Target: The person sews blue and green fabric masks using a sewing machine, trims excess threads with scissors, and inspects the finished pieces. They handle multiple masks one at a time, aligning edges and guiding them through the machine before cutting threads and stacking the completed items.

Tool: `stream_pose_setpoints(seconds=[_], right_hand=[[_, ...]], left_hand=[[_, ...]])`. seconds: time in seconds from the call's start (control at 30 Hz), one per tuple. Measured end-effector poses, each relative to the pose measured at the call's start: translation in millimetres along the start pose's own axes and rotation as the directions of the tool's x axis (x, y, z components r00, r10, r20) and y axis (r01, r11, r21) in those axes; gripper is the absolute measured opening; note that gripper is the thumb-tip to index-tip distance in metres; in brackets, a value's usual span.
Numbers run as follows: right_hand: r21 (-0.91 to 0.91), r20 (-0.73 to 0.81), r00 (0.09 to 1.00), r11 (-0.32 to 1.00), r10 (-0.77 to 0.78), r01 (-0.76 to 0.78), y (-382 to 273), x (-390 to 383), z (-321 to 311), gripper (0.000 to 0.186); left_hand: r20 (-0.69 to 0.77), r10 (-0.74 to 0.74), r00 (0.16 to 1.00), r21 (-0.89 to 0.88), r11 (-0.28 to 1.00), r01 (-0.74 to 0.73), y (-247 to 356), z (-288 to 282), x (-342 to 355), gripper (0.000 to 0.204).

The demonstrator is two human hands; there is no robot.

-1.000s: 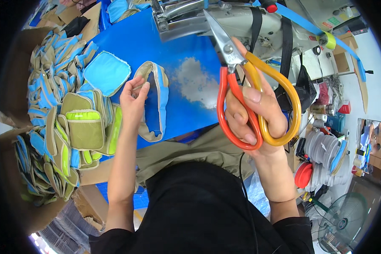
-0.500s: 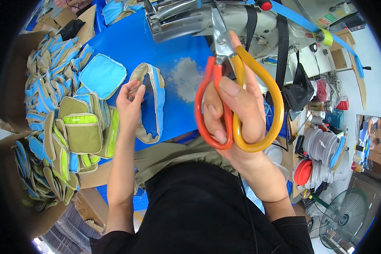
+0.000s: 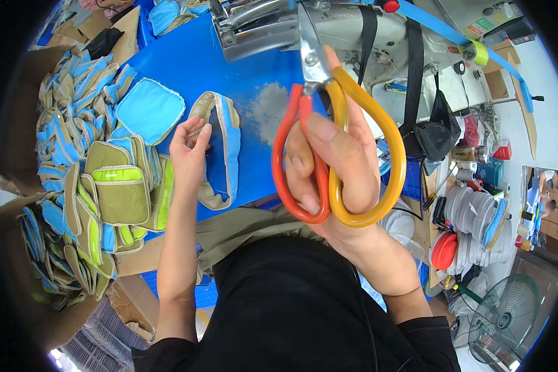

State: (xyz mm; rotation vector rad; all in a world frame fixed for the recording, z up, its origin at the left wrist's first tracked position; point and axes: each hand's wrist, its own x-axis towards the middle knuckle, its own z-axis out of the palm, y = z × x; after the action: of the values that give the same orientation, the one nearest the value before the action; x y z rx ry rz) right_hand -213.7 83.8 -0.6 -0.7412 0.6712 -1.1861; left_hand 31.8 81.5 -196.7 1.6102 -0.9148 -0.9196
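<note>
My right hand (image 3: 340,161) is raised, gripping scissors (image 3: 310,56) with red and yellow looped handles, blades pointing up toward the sewing machine. My left hand (image 3: 187,149) pinches a loop of khaki and light-blue fabric strap (image 3: 232,149) over the blue tabletop (image 3: 173,57). Beside it lie a light-blue padded square (image 3: 149,110) and a pile of khaki pouches with lime-green and blue trim (image 3: 115,192). Farther left are heaped khaki-and-blue fabric pieces (image 3: 74,105).
A metal sewing machine (image 3: 266,34) spans the back, hung with black straps and a blue tape (image 3: 440,25). Cardboard boxes (image 3: 34,142) stand left. On the right are stacked spools (image 3: 465,217), a mesh bag (image 3: 437,130) and a fan (image 3: 502,310). A person (image 3: 545,198) is partly visible at far right.
My right hand has moved left with the scissors, whose blades have turned more upright. My left hand has shifted slightly left with the strap.
</note>
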Motion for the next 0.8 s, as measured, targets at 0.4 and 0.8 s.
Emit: stream_pose_setpoints(seconds=[0.4,0.8], right_hand=[[0.106,0.064,0.992,0.987,0.113,-0.119,-17.0,-9.6,-9.9,0.076],[0.012,0.076,0.984,0.987,0.162,-0.163,-12.1,-5.6,-5.0,0.074]], left_hand=[[0.024,-0.035,0.999,0.056,0.998,0.034,7.1,-0.3,-3.7,0.043],[0.018,-0.012,1.0,0.028,1.0,0.012,8.1,-0.4,-2.0,0.044]])
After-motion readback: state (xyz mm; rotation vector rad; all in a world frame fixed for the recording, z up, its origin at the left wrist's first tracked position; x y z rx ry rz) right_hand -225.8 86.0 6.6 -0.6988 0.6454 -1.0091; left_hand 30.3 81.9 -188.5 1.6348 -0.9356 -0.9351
